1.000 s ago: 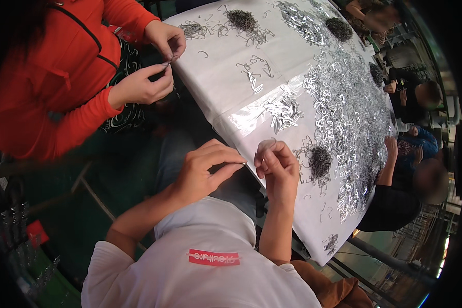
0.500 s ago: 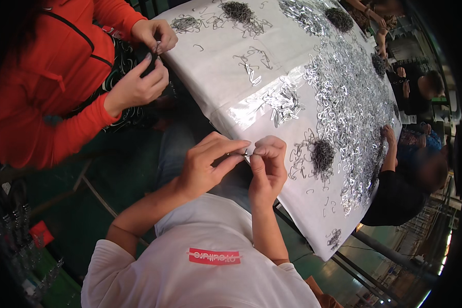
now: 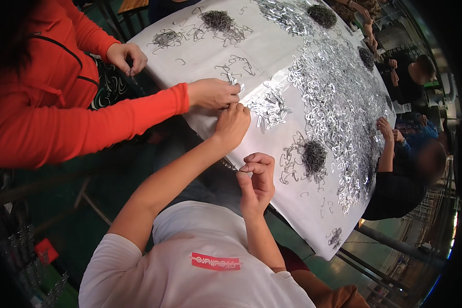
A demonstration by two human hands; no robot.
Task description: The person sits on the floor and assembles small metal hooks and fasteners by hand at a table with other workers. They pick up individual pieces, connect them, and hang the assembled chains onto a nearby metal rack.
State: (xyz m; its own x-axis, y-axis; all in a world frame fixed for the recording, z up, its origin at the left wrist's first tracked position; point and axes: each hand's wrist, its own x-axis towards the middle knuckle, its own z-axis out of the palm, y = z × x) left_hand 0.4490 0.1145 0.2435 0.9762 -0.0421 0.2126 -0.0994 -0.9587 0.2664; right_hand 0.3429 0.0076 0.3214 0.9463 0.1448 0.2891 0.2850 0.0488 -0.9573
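Sitting just above the centre of the frame, your left hand [image 3: 233, 124] has its fingers curled downward over the edge of the white-covered table [image 3: 305, 210], the tips tucked under, so you cannot tell whether that grip holds a piece. The pile of slim silver pieces [image 3: 272, 107] lies just beside it, to the right and about level with your fingertips; of your two hands, this one is clearly nearer. Those pieces point many ways, giving you no shared long axis. Against or right beside your fingertips is a co-worker's hand [image 3: 213, 94]; you cannot make out whether they touch, and it partly covers the table there. Lower in the frame, your right hand [image 3: 258, 182] has thumb and fingertips drawn narrow; anything thin between them is too small to tell. To its upper right sits a dark mound of wire hooks [image 3: 314, 156], too tangled to separate by eye, and farther off a broad spread of silver pieces [image 3: 338, 108] blurs together toward the upper right.
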